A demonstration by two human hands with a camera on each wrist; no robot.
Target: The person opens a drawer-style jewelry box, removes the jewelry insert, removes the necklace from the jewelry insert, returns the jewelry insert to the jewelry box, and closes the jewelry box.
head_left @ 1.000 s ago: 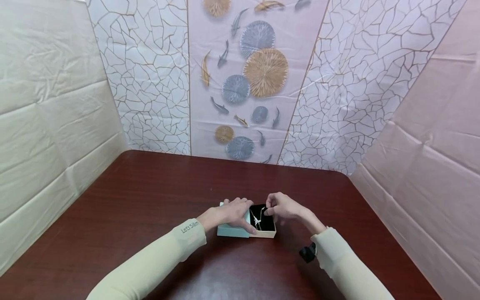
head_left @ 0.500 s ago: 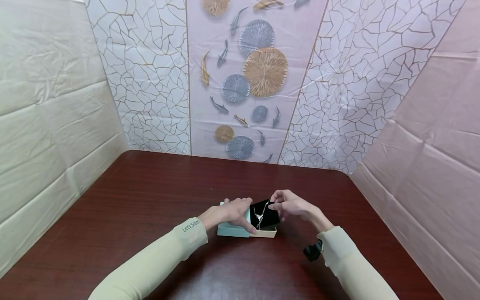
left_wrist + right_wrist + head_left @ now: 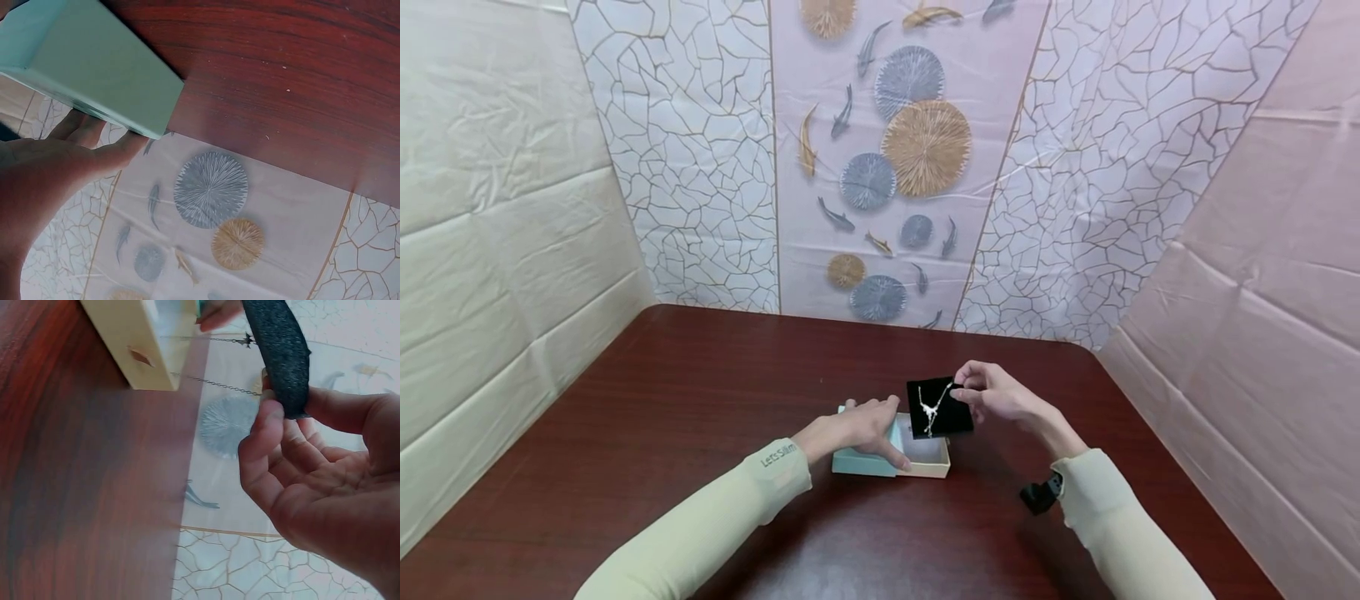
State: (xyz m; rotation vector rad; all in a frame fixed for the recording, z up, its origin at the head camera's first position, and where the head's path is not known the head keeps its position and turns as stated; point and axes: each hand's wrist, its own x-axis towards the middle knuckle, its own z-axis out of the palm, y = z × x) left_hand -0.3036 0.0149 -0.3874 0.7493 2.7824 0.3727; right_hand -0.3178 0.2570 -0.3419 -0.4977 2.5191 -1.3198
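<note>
A light-blue box sleeve [image 3: 863,464] sits on the table with its cream drawer [image 3: 929,471] slid partly out to the right. My left hand [image 3: 865,427] holds the box from above, thumb on the near side and fingers at the far side. Above the drawer, my right hand [image 3: 996,396] pinches a black foam pad [image 3: 957,417] by its right edge, between thumb and fingers. A silver necklace [image 3: 929,412] with a pendant lies across the pad's face. In the right wrist view, thin chain [image 3: 219,383] stretches from beneath the pad [image 3: 284,356] toward the drawer [image 3: 140,350].
The dark red wooden table [image 3: 700,400] extends on all sides of the box. Patterned sheeting [image 3: 700,167] hangs behind its far edge, and pale padded panels [image 3: 490,250] stand at left and right. A black device [image 3: 1039,497] is strapped on the right wrist.
The black pad with the necklace has come up out of the drawer, rising with my right hand, which moved up and right. The drawer's pale inside now shows. My left hand stays on the box.
</note>
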